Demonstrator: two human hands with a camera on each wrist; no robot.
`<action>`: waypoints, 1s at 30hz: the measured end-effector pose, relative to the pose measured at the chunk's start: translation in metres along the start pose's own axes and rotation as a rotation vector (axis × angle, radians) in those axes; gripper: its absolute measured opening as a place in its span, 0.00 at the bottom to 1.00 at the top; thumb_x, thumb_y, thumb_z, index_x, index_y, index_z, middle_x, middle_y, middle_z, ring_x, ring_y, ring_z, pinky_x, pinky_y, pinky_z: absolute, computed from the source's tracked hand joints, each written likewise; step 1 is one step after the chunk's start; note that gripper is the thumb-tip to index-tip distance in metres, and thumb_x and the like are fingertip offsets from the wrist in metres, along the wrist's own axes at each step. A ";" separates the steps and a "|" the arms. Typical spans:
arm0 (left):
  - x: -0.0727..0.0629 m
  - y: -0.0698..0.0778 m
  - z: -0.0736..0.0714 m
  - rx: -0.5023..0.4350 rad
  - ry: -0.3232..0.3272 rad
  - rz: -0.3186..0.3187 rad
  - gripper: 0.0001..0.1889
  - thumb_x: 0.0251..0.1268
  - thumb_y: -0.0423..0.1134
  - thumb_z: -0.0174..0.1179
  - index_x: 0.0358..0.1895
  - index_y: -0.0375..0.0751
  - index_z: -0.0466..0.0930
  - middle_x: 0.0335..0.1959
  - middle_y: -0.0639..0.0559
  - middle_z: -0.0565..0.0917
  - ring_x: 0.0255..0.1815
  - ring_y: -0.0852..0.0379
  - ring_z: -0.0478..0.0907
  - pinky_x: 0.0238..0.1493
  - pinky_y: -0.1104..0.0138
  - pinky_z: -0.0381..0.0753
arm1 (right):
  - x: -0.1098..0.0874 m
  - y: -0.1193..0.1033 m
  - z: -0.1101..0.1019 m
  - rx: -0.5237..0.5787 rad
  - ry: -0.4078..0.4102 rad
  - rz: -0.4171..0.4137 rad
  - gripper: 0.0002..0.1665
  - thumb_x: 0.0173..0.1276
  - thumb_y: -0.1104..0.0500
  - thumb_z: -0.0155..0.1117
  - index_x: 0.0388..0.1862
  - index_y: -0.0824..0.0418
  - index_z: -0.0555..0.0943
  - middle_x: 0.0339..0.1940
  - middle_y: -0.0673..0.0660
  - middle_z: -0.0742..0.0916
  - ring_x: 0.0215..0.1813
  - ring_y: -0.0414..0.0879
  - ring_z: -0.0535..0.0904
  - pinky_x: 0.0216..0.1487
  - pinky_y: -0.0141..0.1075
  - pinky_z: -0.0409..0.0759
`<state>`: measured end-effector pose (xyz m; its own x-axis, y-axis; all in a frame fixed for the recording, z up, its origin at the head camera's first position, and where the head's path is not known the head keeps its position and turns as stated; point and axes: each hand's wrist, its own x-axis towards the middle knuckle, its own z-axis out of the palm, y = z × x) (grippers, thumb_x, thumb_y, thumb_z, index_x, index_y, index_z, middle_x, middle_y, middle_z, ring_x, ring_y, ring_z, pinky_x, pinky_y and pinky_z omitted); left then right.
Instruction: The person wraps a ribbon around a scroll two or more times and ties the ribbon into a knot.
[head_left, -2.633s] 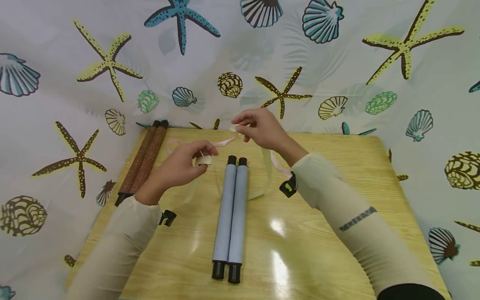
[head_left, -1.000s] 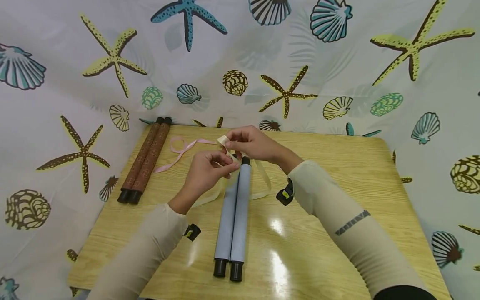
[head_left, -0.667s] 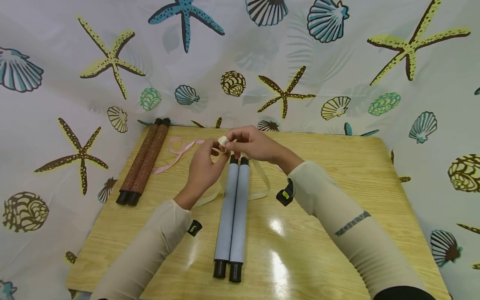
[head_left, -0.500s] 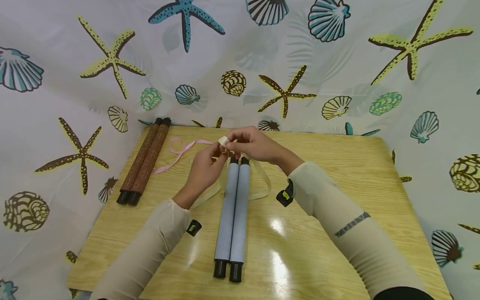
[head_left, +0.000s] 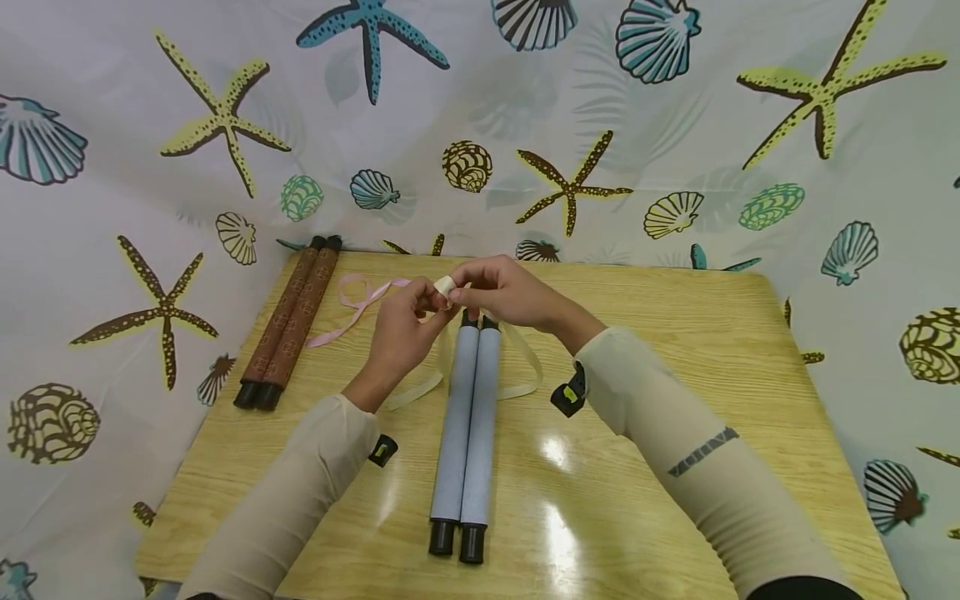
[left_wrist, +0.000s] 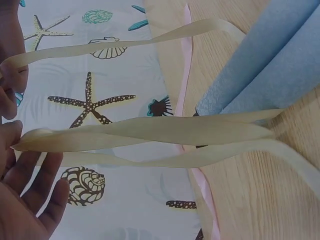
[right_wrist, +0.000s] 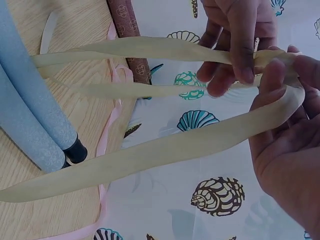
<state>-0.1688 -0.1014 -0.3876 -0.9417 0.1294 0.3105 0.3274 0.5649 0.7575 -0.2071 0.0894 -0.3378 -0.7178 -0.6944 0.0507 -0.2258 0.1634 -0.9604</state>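
Note:
Two blue-grey scrolls (head_left: 465, 425) with black end caps lie side by side on the wooden table. A cream ribbon (right_wrist: 150, 152) rises from around them toward both hands. Just beyond their far ends, my left hand (head_left: 401, 333) pinches the ribbon between thumb and fingers. Close against it, my right hand (head_left: 506, 292) holds a loop of the ribbon (head_left: 446, 286). In the right wrist view, ribbon strands cross between the fingertips of the two hands; the exact crossing is partly hidden by fingers. The left wrist view shows several ribbon lengths stretched from the scrolls to the hands.
Brown patterned scrolls (head_left: 288, 325) with black caps lie at the table's left edge. A pink ribbon (head_left: 356, 312) curls beside them and passes behind the hands. A cloth (head_left: 420, 225) printed with shells and starfish hangs behind and around the table (head_left: 660, 500).
My left hand has moved right to meet my right hand, bringing its ribbon end along. The right hand has come down slightly. Over the last half second the hands barely shift.

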 end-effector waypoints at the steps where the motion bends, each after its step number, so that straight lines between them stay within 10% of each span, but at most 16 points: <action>1: 0.000 -0.001 0.000 -0.022 -0.006 0.005 0.10 0.66 0.36 0.66 0.32 0.37 0.74 0.32 0.42 0.86 0.36 0.49 0.85 0.41 0.62 0.79 | 0.000 0.000 0.000 -0.002 0.000 -0.002 0.10 0.76 0.64 0.54 0.45 0.68 0.82 0.38 0.61 0.85 0.29 0.42 0.78 0.26 0.34 0.72; 15: -0.001 -0.010 -0.016 -0.189 -0.124 -0.028 0.11 0.61 0.38 0.71 0.45 0.38 0.86 0.38 0.42 0.88 0.34 0.65 0.82 0.40 0.71 0.83 | -0.004 0.007 -0.005 0.030 0.044 -0.028 0.11 0.77 0.65 0.53 0.45 0.70 0.82 0.38 0.54 0.85 0.32 0.48 0.78 0.33 0.35 0.76; 21: -0.003 -0.013 -0.024 -0.193 -0.232 -0.035 0.09 0.71 0.39 0.62 0.44 0.38 0.86 0.43 0.43 0.86 0.41 0.53 0.82 0.44 0.65 0.83 | -0.008 0.010 -0.007 0.078 0.053 -0.031 0.09 0.77 0.66 0.54 0.43 0.68 0.82 0.37 0.48 0.87 0.32 0.45 0.77 0.36 0.36 0.77; 30: -0.004 -0.018 -0.039 -0.496 -0.329 -0.122 0.11 0.81 0.40 0.45 0.39 0.38 0.71 0.32 0.56 0.78 0.38 0.59 0.78 0.53 0.68 0.79 | -0.020 0.007 -0.008 0.147 0.098 0.017 0.09 0.71 0.66 0.60 0.31 0.56 0.81 0.43 0.50 0.84 0.47 0.44 0.78 0.49 0.36 0.76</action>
<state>-0.1675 -0.1436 -0.3801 -0.9233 0.3776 0.0704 0.1378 0.1544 0.9784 -0.1998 0.1099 -0.3436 -0.7829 -0.6198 0.0539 -0.1197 0.0651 -0.9907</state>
